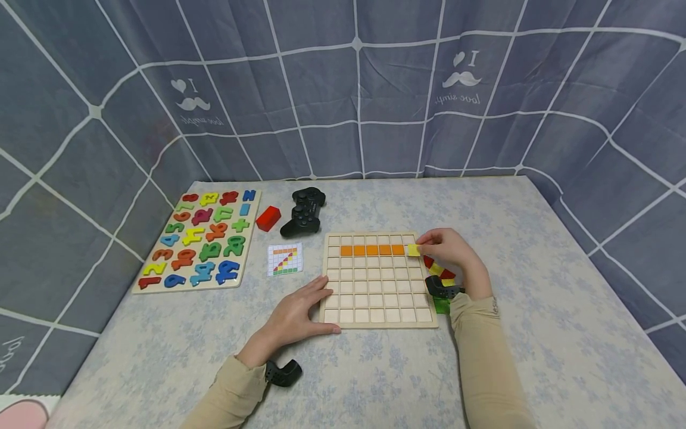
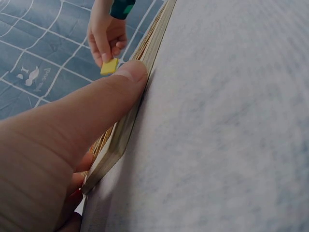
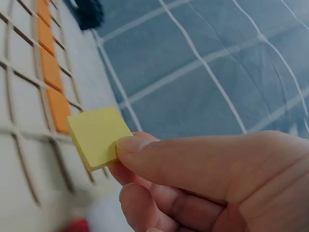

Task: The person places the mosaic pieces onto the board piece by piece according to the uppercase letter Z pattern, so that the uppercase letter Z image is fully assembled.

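Around the wooden grid board we have room over the tablecloth at twelve o'clock and, between the sleeves, at six. Blocking us: right hand at two, coloured tiles at three, left hand at eight, pattern card at nine, game controller at ten.

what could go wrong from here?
Yellow tile: the right hand pinches it by one side; it might slip.
Orange tiles: it's near the row's end, so a bump could shift them.
Loose tiles: the right wrist camera overlaps them in view and may brush them.
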The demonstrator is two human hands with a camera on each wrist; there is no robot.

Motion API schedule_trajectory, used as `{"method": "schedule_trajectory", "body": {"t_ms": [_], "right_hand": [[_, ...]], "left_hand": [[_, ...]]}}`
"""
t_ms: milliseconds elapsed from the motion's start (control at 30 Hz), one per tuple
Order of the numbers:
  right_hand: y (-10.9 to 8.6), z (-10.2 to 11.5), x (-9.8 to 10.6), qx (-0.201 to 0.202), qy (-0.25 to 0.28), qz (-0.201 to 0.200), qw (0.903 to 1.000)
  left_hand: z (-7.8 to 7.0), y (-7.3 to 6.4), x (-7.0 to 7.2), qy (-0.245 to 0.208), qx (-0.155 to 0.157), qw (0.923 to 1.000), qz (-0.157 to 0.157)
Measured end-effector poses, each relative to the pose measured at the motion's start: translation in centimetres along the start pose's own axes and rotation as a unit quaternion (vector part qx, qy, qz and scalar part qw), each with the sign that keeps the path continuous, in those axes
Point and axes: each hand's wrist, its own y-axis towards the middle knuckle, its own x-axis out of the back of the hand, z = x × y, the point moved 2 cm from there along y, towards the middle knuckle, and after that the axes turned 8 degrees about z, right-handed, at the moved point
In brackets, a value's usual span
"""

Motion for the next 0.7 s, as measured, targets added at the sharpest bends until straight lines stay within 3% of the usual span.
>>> {"method": "schedule_trajectory", "body": {"t_ms": [267, 500, 700], "right_hand": [[1.5, 1.3, -2.2, 0.010, -0.022, 0.054, 0.9983], [1.4, 1.5, -2.5, 0.006, -0.039, 0.044, 0.9982], [1.0, 1.0, -1.7, 0.019, -0.012, 0.026, 0.9994]], "left_hand": [[-0.1, 0.0, 0.0, 0.001, 0.000, 1.0000, -0.001], [-0.1, 0.1, 0.0, 0.003, -0.002, 1.0000, -0.002], [0.0, 0.1, -0.1, 0.000, -0.003, 1.0000, -0.002]]}}
